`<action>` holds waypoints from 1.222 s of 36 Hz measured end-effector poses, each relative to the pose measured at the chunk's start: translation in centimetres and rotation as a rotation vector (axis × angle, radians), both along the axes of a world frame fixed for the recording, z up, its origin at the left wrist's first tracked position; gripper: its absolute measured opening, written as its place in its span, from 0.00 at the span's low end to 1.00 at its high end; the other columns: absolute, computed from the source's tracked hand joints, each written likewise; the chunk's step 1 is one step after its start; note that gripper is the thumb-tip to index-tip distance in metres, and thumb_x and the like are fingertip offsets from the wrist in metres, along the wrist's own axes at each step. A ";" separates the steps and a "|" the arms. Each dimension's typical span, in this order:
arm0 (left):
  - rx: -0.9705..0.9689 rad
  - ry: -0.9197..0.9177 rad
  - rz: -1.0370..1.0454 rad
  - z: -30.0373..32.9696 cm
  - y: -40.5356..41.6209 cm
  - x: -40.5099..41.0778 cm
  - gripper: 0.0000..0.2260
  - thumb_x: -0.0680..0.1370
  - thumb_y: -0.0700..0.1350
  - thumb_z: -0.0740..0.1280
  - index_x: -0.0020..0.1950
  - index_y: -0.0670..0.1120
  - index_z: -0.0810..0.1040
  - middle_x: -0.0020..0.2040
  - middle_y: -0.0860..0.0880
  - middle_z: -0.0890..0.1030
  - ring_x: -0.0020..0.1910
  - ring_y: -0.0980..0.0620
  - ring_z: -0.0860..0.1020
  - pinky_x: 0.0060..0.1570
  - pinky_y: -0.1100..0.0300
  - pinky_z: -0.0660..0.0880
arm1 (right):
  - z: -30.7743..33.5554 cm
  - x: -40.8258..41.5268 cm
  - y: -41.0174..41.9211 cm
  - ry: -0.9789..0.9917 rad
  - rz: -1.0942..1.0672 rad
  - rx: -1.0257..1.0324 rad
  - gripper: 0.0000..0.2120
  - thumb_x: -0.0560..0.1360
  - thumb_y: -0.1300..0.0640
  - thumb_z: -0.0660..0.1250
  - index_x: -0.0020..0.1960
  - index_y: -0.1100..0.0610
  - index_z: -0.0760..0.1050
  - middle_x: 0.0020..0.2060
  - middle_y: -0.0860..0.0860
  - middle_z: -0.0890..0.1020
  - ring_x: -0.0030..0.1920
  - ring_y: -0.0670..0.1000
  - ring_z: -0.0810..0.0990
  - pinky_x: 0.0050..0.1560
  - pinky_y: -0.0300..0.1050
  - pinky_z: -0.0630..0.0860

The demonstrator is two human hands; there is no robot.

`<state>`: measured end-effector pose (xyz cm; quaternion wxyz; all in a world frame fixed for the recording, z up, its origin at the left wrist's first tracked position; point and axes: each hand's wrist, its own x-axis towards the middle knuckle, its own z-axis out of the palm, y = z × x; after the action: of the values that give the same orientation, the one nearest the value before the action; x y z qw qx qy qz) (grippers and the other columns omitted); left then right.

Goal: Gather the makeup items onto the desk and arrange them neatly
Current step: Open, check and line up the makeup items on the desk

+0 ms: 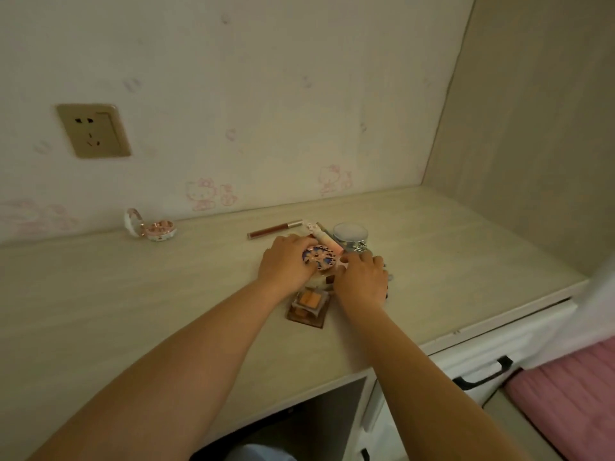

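Currently left hand (287,261) is gripping the patterned round compact (320,257) mid-desk (133,294), right hand (362,277) curling over the pile beside it, probably steadying it; its grasp is hidden. Open compact (154,226) is sitting well apart.

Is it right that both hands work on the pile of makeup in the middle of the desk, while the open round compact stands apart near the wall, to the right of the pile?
Not quite. In the head view the open round compact stands near the wall to the left of the pile, not the right. The left hand and right hand are indeed on the pile mid-desk.
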<state>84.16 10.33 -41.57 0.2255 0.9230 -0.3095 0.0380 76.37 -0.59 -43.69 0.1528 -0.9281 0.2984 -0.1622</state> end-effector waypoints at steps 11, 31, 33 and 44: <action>0.433 -0.124 -0.172 2.1 -1.6 2.1 0.29 0.68 0.63 0.68 0.68 0.61 0.68 0.66 0.53 0.73 0.66 0.47 0.64 0.62 0.52 0.60 | -0.2 0.4 -1.6 0.034 0.041 -0.045 0.17 0.78 0.53 0.53 0.61 0.49 0.77 0.60 0.51 0.74 0.62 0.56 0.66 0.61 0.50 0.62; 0.068 -0.105 -0.099 2.3 -0.1 2.3 0.36 0.63 0.62 0.73 0.68 0.55 0.67 0.63 0.50 0.70 0.63 0.49 0.68 0.61 0.52 0.62 | 1.7 1.0 -0.2 -0.231 0.049 0.083 0.16 0.78 0.54 0.56 0.61 0.53 0.76 0.57 0.51 0.78 0.59 0.54 0.69 0.57 0.49 0.67; -0.012 -0.092 -0.082 2.9 0.7 2.3 0.36 0.63 0.61 0.74 0.68 0.56 0.67 0.62 0.50 0.69 0.61 0.50 0.69 0.61 0.53 0.63 | 2.3 1.4 0.5 -0.325 0.073 0.177 0.15 0.78 0.54 0.57 0.61 0.53 0.76 0.55 0.51 0.79 0.58 0.54 0.70 0.57 0.49 0.69; -0.439 0.202 0.119 3.1 10.6 2.9 0.34 0.62 0.58 0.77 0.64 0.53 0.69 0.59 0.49 0.68 0.53 0.54 0.75 0.51 0.63 0.73 | 3.9 4.7 9.4 -0.516 0.373 0.796 0.11 0.79 0.57 0.57 0.55 0.50 0.76 0.48 0.50 0.81 0.51 0.51 0.79 0.50 0.44 0.76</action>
<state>87.09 20.93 -38.51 0.4480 0.8675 -0.2150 0.0252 81.02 8.81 -39.76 0.5896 -0.7651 0.1189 -0.2297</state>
